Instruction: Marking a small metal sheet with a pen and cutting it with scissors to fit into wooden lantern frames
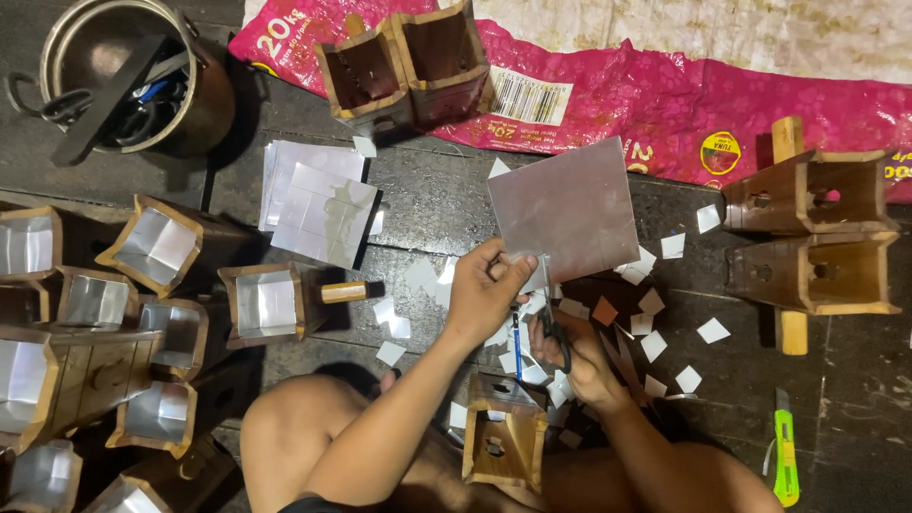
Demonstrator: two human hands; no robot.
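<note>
Left hand (486, 285) grips silver sheet (567, 211); right hand (578, 359) grips scissors (554, 328), cutting at sheet's lower edge. Left of sheet: lined boxes (152, 245) done. Right: bare boxes (812, 233) remain.

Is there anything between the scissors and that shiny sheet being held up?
Nothing visible does. The left hand pinches the silver sheet at its lower edge, and the scissors in the right hand meet that edge right beside those fingers. Paper scraps lie on the floor underneath, not between them.
</note>
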